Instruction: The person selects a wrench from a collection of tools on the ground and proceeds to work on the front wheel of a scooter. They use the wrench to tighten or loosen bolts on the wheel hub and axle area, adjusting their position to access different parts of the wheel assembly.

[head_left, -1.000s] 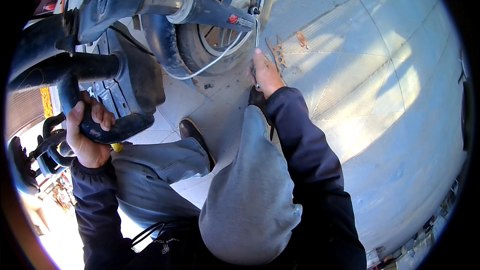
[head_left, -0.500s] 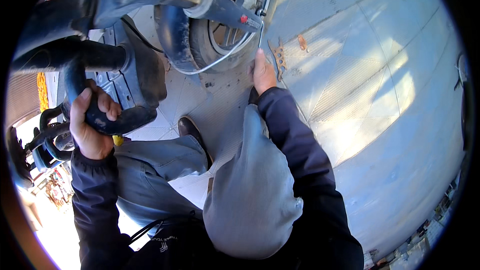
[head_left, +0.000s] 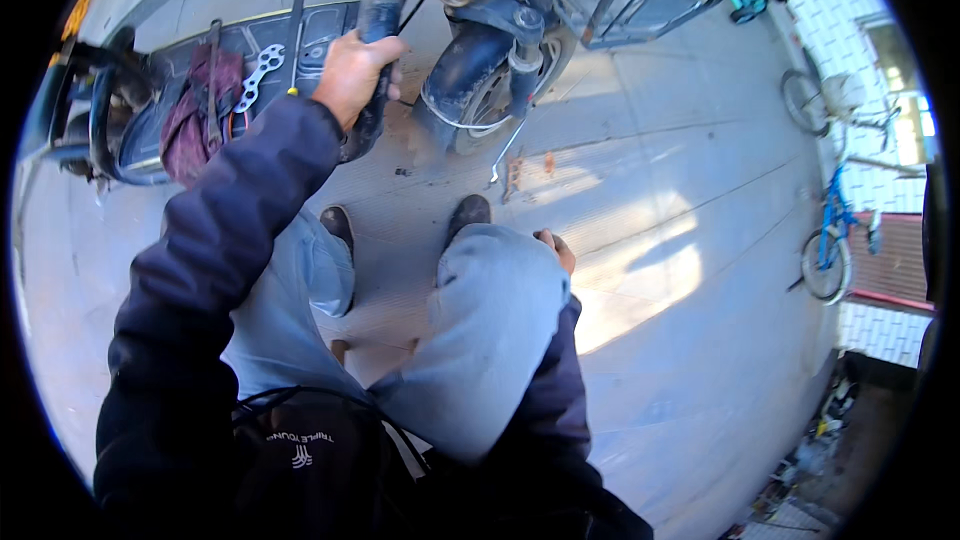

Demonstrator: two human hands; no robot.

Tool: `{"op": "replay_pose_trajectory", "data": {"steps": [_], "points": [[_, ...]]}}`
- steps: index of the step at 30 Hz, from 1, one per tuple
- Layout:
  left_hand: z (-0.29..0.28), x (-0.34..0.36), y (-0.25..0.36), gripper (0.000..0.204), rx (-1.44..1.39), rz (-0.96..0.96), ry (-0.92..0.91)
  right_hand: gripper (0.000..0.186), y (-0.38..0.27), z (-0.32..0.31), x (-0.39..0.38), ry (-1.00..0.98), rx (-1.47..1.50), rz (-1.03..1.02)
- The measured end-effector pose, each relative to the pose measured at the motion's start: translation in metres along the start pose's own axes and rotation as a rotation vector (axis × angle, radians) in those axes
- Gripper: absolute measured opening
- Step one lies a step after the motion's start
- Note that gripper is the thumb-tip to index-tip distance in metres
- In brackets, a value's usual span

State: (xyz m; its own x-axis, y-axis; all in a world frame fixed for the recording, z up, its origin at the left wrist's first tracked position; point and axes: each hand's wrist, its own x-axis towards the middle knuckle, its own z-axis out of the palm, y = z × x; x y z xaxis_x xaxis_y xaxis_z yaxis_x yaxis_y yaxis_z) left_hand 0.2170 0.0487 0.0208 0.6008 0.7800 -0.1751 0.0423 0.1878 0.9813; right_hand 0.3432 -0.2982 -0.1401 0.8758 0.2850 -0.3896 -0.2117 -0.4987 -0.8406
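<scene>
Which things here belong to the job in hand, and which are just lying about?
Likely the job:
black bar, gripped by the left hand
wheel
silver wrench, at the wheel

Probably just lying about:
rusty flat tool, on the ground
purple cloth
blue bicycle, off to the right

Right hand (head_left: 562,251) partly hidden behind knee (head_left: 500,275)

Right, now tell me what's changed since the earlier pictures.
The right hand has let go of the wrench and drawn back beside the right knee. The view has swung, bringing a blue bicycle into sight at right. The left hand still grips the black handlebar; the wrench stays at the front wheel.
</scene>
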Motion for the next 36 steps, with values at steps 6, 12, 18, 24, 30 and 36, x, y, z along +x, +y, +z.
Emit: {"op": "replay_pose_trajectory", "data": {"steps": [6,12,18,24,30,36], "points": [[-0.014,-0.006,-0.006,0.033,0.073,0.11,0.003,0.023,-0.109,-0.035,-0.122,0.262,0.285,-0.226],[-0.019,-0.001,-0.006,0.032,0.161,0.147,-0.07,0.02,-0.205,-0.035,-0.226,0.451,0.229,-0.62],[-0.018,-0.001,-0.009,0.03,0.127,0.098,-0.025,0.021,-0.23,0.003,-0.288,0.467,0.136,-0.894],[-0.017,0.007,-0.015,0.029,0.113,0.122,-0.055,0.013,-0.219,0.017,-0.289,0.272,0.073,-0.934],[-0.016,-0.003,-0.008,0.028,0.073,0.072,-0.047,0.017,-0.214,0.03,-0.294,0.002,-0.087,-1.074],[-0.015,-0.006,0.003,0.032,0.131,0.092,-0.07,0.023,-0.221,0.038,-0.286,-0.139,-0.074,-1.137]]}}
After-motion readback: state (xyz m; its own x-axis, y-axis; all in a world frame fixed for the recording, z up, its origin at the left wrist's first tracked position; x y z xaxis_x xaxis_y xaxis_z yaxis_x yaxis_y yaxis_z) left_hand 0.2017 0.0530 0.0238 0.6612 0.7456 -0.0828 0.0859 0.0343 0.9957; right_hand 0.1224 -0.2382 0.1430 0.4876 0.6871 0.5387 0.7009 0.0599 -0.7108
